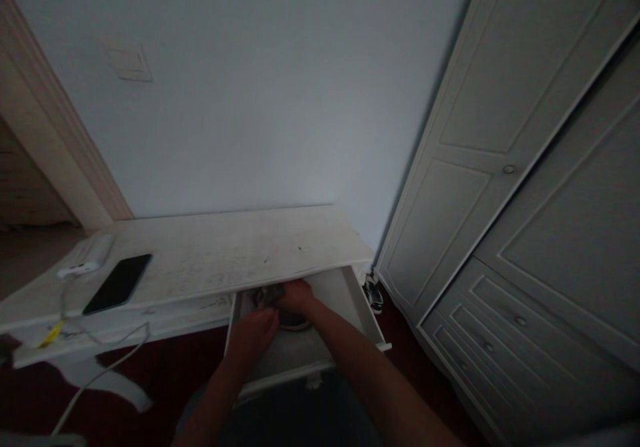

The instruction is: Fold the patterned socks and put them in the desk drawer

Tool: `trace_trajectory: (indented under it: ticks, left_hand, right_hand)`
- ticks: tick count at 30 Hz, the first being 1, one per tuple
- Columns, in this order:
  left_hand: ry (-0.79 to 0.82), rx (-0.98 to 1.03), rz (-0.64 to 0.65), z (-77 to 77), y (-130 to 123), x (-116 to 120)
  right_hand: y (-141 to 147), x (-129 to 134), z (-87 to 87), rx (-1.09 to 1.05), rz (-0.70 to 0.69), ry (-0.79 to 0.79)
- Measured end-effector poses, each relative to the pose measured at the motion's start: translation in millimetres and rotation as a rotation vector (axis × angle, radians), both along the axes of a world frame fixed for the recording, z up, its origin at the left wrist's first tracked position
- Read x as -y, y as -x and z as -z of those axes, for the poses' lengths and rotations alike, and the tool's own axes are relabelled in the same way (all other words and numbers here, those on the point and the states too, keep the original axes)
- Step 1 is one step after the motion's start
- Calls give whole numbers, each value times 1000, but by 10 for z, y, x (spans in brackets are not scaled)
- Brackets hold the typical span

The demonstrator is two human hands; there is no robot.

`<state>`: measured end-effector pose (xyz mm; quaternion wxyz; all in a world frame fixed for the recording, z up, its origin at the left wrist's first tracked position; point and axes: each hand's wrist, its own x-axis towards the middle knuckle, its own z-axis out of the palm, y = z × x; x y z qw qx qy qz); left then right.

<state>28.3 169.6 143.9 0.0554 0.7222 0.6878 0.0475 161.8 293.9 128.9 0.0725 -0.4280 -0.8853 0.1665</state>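
Note:
Both my hands are inside the pulled-out white drawer (280, 353) of the desk. My left hand (256, 330) is closed, its fingers curled against a small dark grey, crumpled cloth-like item (270, 294). From the other side my right hand (297, 296) reaches in under the desktop's edge, closed on the same item. Dim light and the hands hide most of it, so its exact kind does not show. Below my right hand, a dark thing with a rounded, lighter rim (295, 327) lies on the drawer's floor, partly covered.
On the white desktop (210, 240) lie a black phone (118, 284) and a white power strip (87, 257). A cable (100, 371) with a yellow tag hangs off the front left. A white wardrobe (450, 167) stands at the right, with dark shoes (373, 295) on the floor beside it.

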Motion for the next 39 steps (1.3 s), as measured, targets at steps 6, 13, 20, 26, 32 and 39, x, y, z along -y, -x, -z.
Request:
trace_trajectory:
  ticks: [6, 13, 20, 26, 32, 39]
  left_hand:
    - [-172, 179, 42, 98, 48, 3]
    - [-111, 125, 51, 303, -61, -213]
    - [7, -6, 98, 217, -684, -713]
    - [-30, 74, 228, 195, -1299, -1085]
    - [35, 114, 442, 201, -1517, -954]
    - [175, 106, 598, 204, -733, -539]
  right_hand:
    - [-759, 265, -156, 11, 17, 62]
    - [-1700, 1103, -162, 10, 29, 44]
    - [-1628, 1204, -42, 191, -79, -130]
    - [-1634, 1171, 51, 194, -99, -128]
    - [-1635, 1196, 26, 156, -82, -93]
    - [-1632, 1214, 83, 160, -60, -91]
